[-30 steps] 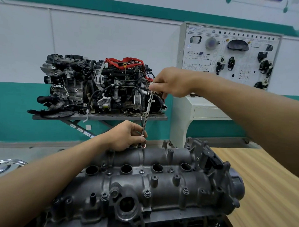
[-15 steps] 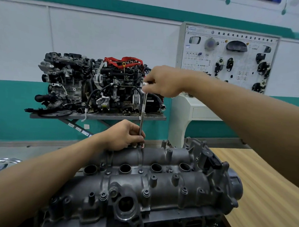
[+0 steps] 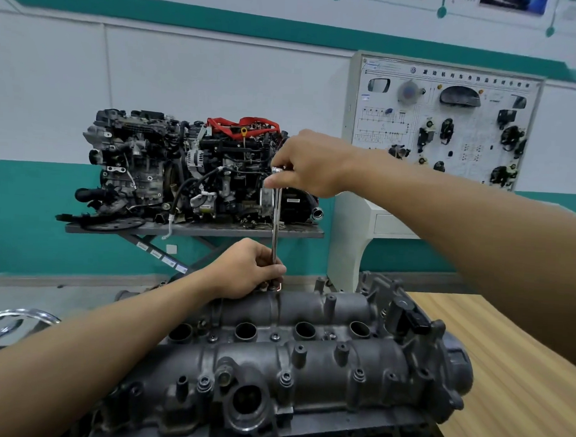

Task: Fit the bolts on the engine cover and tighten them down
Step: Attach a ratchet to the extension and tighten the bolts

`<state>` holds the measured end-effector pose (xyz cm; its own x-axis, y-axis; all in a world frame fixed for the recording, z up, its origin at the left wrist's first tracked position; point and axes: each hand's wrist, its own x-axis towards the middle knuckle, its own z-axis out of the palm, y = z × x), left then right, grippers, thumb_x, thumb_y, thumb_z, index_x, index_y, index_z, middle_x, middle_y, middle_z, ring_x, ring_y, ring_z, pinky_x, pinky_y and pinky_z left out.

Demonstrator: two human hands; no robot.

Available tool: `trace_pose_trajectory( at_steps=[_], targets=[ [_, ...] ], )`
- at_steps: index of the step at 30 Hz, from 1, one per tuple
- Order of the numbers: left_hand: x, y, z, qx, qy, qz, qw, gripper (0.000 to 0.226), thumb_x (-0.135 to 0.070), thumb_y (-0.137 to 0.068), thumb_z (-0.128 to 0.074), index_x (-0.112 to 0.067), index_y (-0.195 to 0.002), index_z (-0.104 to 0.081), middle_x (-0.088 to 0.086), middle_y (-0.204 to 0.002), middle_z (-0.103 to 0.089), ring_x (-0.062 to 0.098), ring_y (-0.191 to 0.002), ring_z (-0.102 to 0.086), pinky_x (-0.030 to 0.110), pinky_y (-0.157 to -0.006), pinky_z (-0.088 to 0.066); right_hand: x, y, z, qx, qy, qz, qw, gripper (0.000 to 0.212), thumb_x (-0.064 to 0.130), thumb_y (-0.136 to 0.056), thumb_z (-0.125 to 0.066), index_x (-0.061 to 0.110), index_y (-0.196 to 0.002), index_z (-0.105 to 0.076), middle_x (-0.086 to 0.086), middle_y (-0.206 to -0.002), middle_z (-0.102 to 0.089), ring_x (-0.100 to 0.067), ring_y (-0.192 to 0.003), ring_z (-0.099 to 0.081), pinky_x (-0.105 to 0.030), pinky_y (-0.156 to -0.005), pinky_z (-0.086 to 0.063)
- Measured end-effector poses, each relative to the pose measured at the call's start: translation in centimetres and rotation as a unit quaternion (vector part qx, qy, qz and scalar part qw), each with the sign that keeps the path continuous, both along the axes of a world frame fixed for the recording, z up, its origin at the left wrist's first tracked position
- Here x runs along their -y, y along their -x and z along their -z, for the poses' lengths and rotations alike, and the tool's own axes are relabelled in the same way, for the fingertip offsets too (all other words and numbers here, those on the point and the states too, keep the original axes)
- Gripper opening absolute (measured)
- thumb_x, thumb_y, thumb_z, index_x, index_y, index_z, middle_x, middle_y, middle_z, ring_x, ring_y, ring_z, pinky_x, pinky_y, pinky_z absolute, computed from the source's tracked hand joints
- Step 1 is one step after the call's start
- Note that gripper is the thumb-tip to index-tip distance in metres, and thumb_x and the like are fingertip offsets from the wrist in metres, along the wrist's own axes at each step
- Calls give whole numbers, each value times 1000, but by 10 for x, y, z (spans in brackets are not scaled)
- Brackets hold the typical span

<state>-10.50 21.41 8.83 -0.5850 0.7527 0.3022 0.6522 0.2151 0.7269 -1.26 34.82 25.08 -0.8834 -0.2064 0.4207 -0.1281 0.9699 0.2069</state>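
- one grey cast engine cover [image 3: 323,368] fills the lower middle of the view; it lies lengthwise from lower left to upper right, with a row of four round openings along its middle; its right end sits against the edge of a wooden table [image 3: 510,376]
- behind it, well apart, a display engine [image 3: 183,167] with red hoses on top stands on a grey shelf [image 3: 193,229] against the teal and white wall
- to the right of that engine, a white training board [image 3: 449,126] carrying car parts and wiring diagrams stands upright
- at the far left edge a curved chrome ring [image 3: 14,322] shows in part; what it belongs to i cannot tell
- both bare forearms reach in, the left from the lower left, the right from the right edge
- the right hand [image 3: 312,166] is up high, in front of the display engine; its thumb and fingertips are curled in and pinch the top end of the extension bar
- the left hand [image 3: 248,269] rests at the far rim of the cover; its fingers are curled round the lower end of the bar
- the slim chrome extension bar [image 3: 275,224] stands close to upright between the two hands; its tip meets the far rim of the cover and is hidden by the left fingers, so whether a bolt sits under it i cannot tell
- several small bolts [image 3: 285,378] sit in bosses along the near side of the cover, and more between the round openings
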Motion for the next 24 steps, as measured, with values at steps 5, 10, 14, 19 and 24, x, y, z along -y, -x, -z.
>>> trace_pose_trajectory(
  at_steps=[5, 10, 14, 19, 24],
  targets=[
    [1, -2, -1, 3, -3, -4, 1000, 16, -12, -95, -68, 3, -92, -72, 8, -75, -76, 11, -58, -61, 19, -56, -52, 8, 2, 9, -47, -2, 34, 998, 53, 50, -96, -57, 14, -59, -43, -3, -59, -49, -24, -56, -46, -33, -51, -30],
    [5, -2, -1, -22, 2, -9, 1000, 8, -11, -91, -72, -3, -90, -72, -9, -58, -70, 5, -52, -59, 15, -53, -47, 13, 4, 12, -57, 4, 44, 997, 52, 46, -98, -56, 13, -60, -41, -4, -61, -49, -27, -61, -50, -33, -52, -31],
    [5, -2, 1, -35, -3, -22, 999, 5, -11, -91, -72, -7, -88, -72, -8, -61, -71, 7, -54, -62, 15, -54, -48, 15, 4, 14, -72, 10, 52, 996, 50, 44, -98, -56, 13, -61, -44, -5, -68, -51, -24, -60, -50, -32, -51, -32],
    [5, -1, 1, -76, -5, -40, 996, 14, -20, -92, -73, -9, -83, -76, -11, -61, -71, -3, -53, -60, 9, -55, -43, 17, 6, 12, -63, 14, 66, 996, 50, 43, -97, -60, 11, -61, -45, -5, -65, -50, -24, -55, -48, -31, -50, -33],
    [5, -1, 0, -115, 4, -26, 993, 13, -17, -92, -71, -11, -81, -73, -13, -60, -69, -3, -54, -60, 10, -58, -44, 3, -7, 5, 3, 39, 3, 999, 30, 41, -98, -59, 13, -96, -70, 8, -70, -55, -10, -67, -52, -29, -64, -38]
  ],
)
